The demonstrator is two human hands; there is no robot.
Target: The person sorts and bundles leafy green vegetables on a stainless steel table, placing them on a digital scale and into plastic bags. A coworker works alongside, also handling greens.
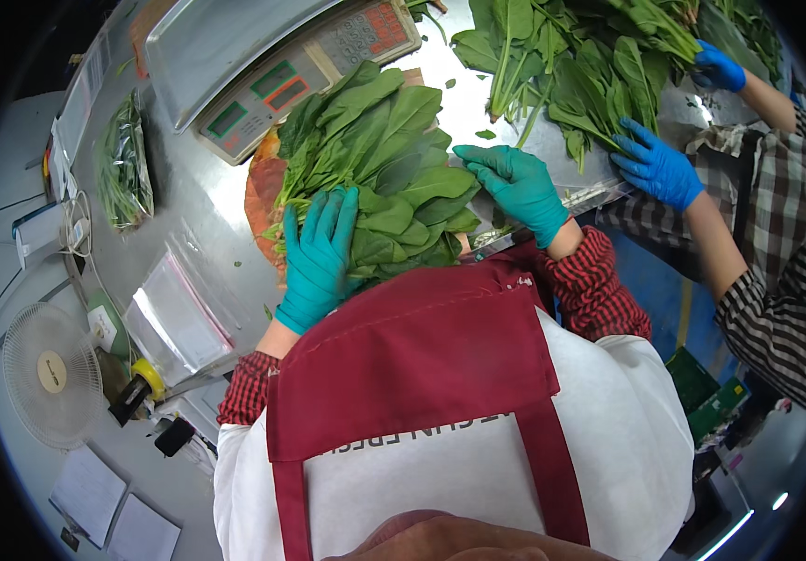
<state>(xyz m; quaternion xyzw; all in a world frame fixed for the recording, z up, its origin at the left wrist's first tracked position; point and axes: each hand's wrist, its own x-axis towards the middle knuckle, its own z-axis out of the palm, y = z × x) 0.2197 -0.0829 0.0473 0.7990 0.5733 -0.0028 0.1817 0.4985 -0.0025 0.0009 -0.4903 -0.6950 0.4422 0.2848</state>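
Observation:
A broad pile of leafy greens (382,154), resembling spinach, lies before me on a reddish-orange sheet (266,189). My left hand (322,256), in a teal glove, rests on the stem side of the pile with its fingers nearly together; whether it grips any stems cannot be told. To the right of the leaves is my right hand (511,182), also gloved in teal, its fingers bent and the thumb near the index finger. Nothing clear shows between those fingertips. A digital scale (319,66) with a metal pan (227,49) stands just beyond the pile.
At right, a co-worker's blue-gloved hands (662,168) handle more greens (599,91). Bagged greens (126,165) lie left on the metal table (192,175). Nearer are clear plastic bags (178,319), a tape dispenser (138,393) and a fan (52,372).

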